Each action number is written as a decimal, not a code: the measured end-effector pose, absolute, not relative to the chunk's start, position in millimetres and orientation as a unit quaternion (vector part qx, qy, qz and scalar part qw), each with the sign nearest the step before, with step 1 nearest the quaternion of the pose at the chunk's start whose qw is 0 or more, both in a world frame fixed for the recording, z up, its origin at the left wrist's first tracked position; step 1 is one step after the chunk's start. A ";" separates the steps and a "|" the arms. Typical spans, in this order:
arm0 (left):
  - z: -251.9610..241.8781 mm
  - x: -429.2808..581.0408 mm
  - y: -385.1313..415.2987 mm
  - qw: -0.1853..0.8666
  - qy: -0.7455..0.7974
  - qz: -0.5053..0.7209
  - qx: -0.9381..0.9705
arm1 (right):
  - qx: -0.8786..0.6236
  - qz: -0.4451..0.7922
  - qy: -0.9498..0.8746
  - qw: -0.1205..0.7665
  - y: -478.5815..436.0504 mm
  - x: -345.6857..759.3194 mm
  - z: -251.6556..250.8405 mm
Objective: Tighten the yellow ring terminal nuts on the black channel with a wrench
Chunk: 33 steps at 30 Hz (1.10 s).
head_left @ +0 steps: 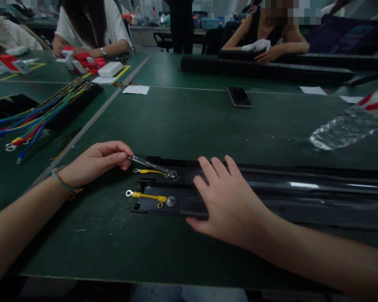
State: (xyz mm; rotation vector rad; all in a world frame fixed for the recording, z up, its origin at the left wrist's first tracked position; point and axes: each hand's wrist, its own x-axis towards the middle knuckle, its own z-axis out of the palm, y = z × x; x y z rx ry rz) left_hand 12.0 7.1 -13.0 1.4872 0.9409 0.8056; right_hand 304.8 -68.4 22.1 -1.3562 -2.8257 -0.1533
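My left hand (108,158) pinches the end of a silver wrench (149,162). The wrench's ring end sits around a fastener on the far one of two long black channel-like profiles (271,176). Beside it runs a short yellow wire (151,171) with a ring terminal past the profile's end. A second yellow wire (149,196) is attached at a nut and washer (171,201) on the near profile (189,204). A small brass-coloured ring (160,205) lies close to that nut. My right hand (229,199) rests across both profiles, fingers spread, thumb at the near edge.
A phone (239,97) lies farther back; a plastic bottle (346,126) lies on the right. Coloured cables with ring terminals (44,115) spread at left. White paper pieces (136,89) dot the table (176,121). People sit opposite, one behind a long black bar (264,69).
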 end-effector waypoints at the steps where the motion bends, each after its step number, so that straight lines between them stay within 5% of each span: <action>1: -12.7 12.5 6.8 0.576 0.400 0.347 0.622 | -0.432 -0.049 -0.901 0.002 -68.3 304.7 22.2; 24: -5.5 1.8 4.1 0.642 0.277 0.211 0.683 | -0.436 -0.042 -0.899 0.005 -69.1 305.2 22.6; 33: -3.8 4.1 2.2 0.636 0.294 0.246 0.670 | -0.435 -0.042 -0.899 0.000 -70.0 305.0 23.9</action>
